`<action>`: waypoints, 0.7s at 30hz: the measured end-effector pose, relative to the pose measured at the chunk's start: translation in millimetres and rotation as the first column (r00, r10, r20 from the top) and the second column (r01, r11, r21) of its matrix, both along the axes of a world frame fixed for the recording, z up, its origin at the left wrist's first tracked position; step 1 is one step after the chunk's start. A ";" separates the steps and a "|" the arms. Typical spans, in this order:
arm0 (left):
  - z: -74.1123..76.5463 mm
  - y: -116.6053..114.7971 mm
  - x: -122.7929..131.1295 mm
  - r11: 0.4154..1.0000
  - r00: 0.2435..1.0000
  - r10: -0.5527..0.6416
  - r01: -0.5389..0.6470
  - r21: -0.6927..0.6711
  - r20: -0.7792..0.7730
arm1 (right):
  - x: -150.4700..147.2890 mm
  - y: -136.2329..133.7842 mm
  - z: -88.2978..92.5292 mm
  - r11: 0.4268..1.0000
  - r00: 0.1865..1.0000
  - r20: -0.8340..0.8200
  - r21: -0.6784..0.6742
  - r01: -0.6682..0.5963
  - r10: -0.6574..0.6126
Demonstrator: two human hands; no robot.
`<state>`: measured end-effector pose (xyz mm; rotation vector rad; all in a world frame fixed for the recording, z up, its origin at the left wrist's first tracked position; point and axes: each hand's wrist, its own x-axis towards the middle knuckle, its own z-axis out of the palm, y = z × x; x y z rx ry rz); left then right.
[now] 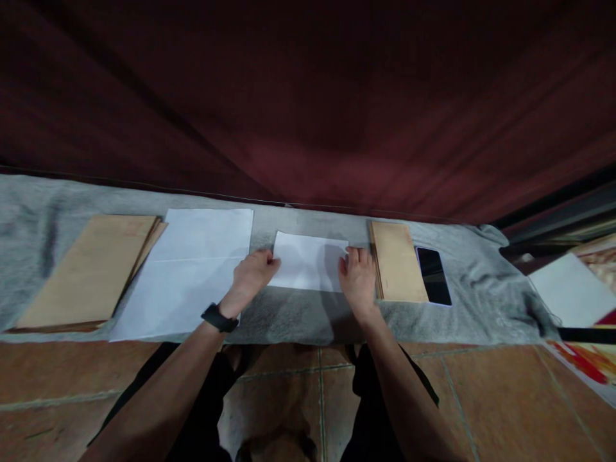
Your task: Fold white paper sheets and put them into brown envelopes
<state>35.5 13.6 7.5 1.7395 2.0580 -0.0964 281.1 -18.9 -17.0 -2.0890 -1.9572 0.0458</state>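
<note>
A small white sheet of paper (308, 262), perhaps folded, lies flat on the grey cloth between my hands. At its left edge my left hand (254, 273) is closed, thumb and fingers pinching the side of the paper. My right hand (357, 276) grips the opposite edge with curled fingers, the thumb resting by the paper. Left of my left hand are large white sheets (192, 250) with a crease across the middle. A stack of small brown envelopes (399, 263) sits just right of my right hand.
Larger brown envelopes (91, 269) are stacked at the far left, partly touching the white sheets. A phone (434, 276) lies beside the small envelopes. The grey cloth (486, 289) covers the narrow table. Behind it hangs a dark red curtain (308, 109); papers (572, 290) are at the right.
</note>
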 end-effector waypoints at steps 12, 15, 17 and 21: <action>-0.6 -11.1 8.8 0.998 0.992 -0.016 0.022 0.052 -0.126 | -44.4 -18.8 -32.7 0.950 0.948 -0.071 -0.011 -0.312 0.311; 2.5 -15.7 11.1 0.995 0.988 0.005 0.010 0.098 -0.153 | -43.9 -19.6 -33.0 0.951 0.951 -0.057 -0.035 -0.306 0.304; 3.7 -19.0 14.8 0.982 0.986 0.012 0.020 0.189 -0.169 | -44.1 -19.3 -32.4 0.952 0.952 -0.052 -0.050 -0.303 0.300; -7.3 -24.0 34.5 0.887 0.987 -0.150 0.164 0.431 -0.066 | -45.4 -19.5 -32.0 0.951 0.953 -0.044 -0.059 -0.303 0.301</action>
